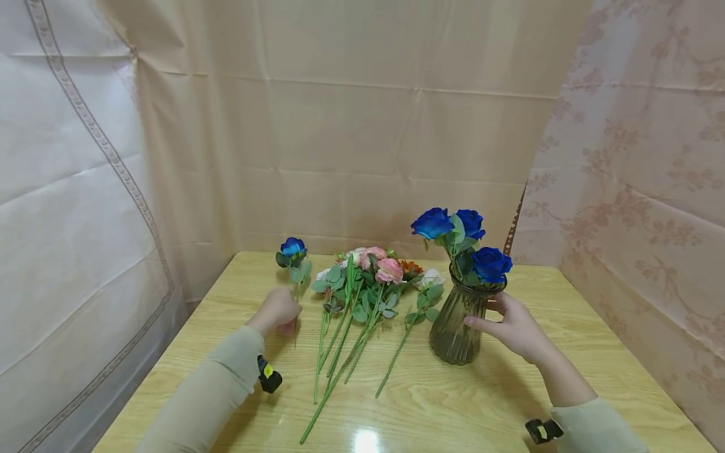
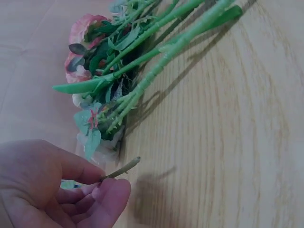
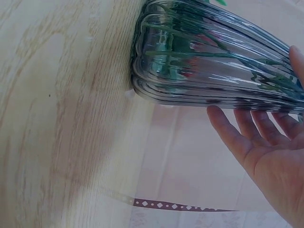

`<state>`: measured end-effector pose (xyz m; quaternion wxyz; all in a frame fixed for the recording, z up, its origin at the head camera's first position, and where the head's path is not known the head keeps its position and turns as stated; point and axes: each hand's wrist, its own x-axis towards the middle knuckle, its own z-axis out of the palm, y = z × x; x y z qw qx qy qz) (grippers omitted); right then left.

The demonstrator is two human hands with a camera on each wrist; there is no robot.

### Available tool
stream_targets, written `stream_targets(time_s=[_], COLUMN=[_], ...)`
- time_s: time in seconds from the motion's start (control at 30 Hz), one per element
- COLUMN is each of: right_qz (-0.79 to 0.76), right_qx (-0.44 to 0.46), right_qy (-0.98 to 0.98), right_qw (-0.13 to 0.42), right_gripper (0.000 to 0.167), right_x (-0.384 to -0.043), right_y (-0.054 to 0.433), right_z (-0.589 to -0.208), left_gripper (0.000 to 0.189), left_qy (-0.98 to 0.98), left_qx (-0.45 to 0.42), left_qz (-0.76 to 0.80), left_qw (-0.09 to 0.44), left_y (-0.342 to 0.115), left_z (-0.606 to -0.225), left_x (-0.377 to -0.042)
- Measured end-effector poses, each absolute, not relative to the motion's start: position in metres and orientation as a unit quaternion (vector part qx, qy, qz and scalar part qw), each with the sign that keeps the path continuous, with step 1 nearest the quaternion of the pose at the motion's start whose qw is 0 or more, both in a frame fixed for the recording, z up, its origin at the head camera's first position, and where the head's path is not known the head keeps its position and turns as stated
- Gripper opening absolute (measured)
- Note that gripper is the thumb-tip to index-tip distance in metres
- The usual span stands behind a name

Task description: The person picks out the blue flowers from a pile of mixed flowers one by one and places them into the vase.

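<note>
Between thumb and fingers, my left hand (image 1: 277, 311) pinches the thin stem (image 2: 124, 167) of a blue artificial rose (image 1: 292, 247). The flower head stands beyond the hand, and the stem's cut end pokes out past the fingertips in the left wrist view. On the right, a ribbed, smoky glass vase (image 1: 455, 335) stands upright on the table. My right hand (image 1: 514, 328) holds the vase near its neck, thumb on the near side and fingers along the other. Three blue roses (image 1: 491, 264) lean out of its mouth, their stems visible through the glass.
A pile of artificial flowers, with pink blooms (image 1: 389, 271) and green stems (image 1: 338, 371), lies mid-table between the hands. A single white rose (image 1: 430, 279) lies between pile and vase. Cloth curtains (image 1: 362, 126) hang behind and beside the wooden table (image 1: 442, 421).
</note>
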<state>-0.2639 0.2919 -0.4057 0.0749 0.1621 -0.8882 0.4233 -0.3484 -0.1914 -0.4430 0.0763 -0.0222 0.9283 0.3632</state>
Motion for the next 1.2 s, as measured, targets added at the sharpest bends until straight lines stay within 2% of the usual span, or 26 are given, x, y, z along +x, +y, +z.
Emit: stream_targets(time_s=[0.1,0.23,0.7,0.9,1.2], right_qz=[0.424,0.426,0.43,0.431,0.427], right_qx=[0.161,0.16,0.159,0.161,0.161], right_qy=[-0.888,-0.887,-0.886,-0.885,-0.887], right_qw=[0.074,0.073,0.07,0.072,0.074], right_gripper=[0.082,0.082,0.083,0.083,0.084], right_x=[-0.264,-0.264,-0.263,-0.262,-0.262], right_y=[0.292,0.292,0.292,0.292,0.292], right_z=[-0.406,-0.406,-0.405,-0.405,-0.405], left_gripper=[0.036,0.043,0.01,0.018,0.014], left_qy=[0.924,0.917,0.895,0.891,0.888], left_qx=[-0.01,0.011,0.05,0.069,0.1], left_qz=[0.377,0.396,0.442,0.442,0.435], left_qw=[0.059,0.036,-0.045,-0.075,-0.115], left_y=[-0.191,-0.19,-0.174,-0.162,-0.146], left_z=[-0.44,-0.435,-0.419,-0.407,-0.39], left_x=[-0.347,-0.347,-0.342,-0.335,-0.324])
